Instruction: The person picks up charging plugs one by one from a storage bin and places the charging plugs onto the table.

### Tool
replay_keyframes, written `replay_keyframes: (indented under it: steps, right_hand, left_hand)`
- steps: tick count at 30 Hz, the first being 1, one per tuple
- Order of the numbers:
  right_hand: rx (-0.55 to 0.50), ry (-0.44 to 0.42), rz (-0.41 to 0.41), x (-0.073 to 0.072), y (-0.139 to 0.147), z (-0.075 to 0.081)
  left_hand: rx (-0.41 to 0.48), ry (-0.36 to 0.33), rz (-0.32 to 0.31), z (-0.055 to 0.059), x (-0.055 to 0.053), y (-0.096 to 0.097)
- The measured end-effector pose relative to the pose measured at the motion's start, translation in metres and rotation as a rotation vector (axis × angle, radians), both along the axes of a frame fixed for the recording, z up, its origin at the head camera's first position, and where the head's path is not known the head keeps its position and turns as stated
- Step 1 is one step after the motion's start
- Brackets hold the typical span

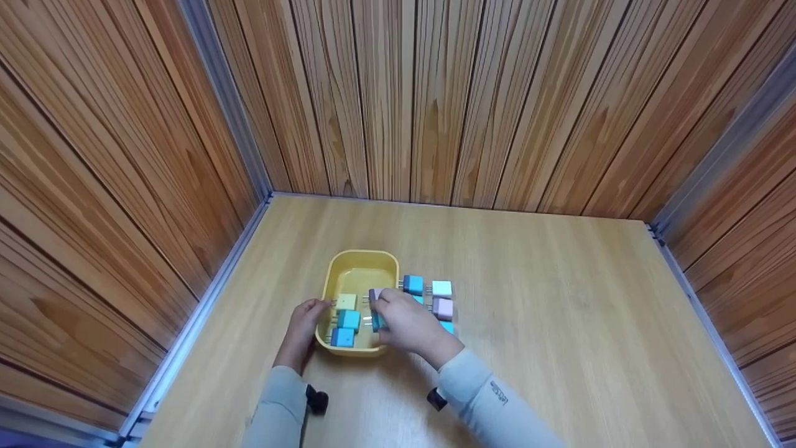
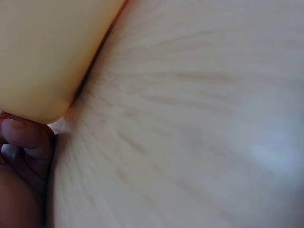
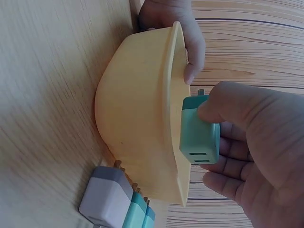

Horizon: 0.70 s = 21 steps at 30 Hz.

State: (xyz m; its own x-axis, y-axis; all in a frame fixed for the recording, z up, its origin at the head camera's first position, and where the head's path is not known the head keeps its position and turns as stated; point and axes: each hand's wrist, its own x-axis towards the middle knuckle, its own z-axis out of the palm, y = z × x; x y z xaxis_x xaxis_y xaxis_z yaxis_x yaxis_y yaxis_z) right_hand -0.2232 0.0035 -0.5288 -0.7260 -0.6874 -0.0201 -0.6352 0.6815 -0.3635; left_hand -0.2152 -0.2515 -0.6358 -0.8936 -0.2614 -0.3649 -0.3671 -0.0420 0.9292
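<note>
Counter (image 1: pixel 591 323) runs widest right of the loose plugs (image 1: pixel 443 309); tub (image 1: pixel 364 278) sits well apart from the back wall (image 1: pixel 398 99). Right hand (image 1: pixel 410 326) hides some of the loose plugs and part of the tub's right rim (left wrist cam: mostly counter, tub cut off). Right grip clamped on a teal plug (image 3: pixel 199 135) at the tub's mouth, forearm in from lower right. Left hand (image 1: pixel 303 323) pinches the left rim.
</note>
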Motion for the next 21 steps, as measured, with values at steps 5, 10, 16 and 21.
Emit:
replay_keyframes:
  steps: [5, 10, 16, 21]
  right_hand:
    - [-0.007, 0.008, -0.008, 0.002, 0.007, 0.002]
    - [0.008, 0.025, -0.015, 0.003, 0.013, 0.001]
    - [-0.001, 0.031, -0.024, 0.002, 0.019, 0.001]
    - [-0.002, 0.043, -0.037, 0.002, 0.025, -0.001]
  left_hand:
    - [-0.012, -0.008, 0.015, -0.001, -0.001, 0.001]
    - [-0.017, -0.056, -0.007, 0.000, -0.003, 0.001]
    - [-0.008, -0.052, -0.010, -0.001, -0.002, -0.002]
    - [0.003, -0.029, -0.007, 0.000, 0.000, 0.002]
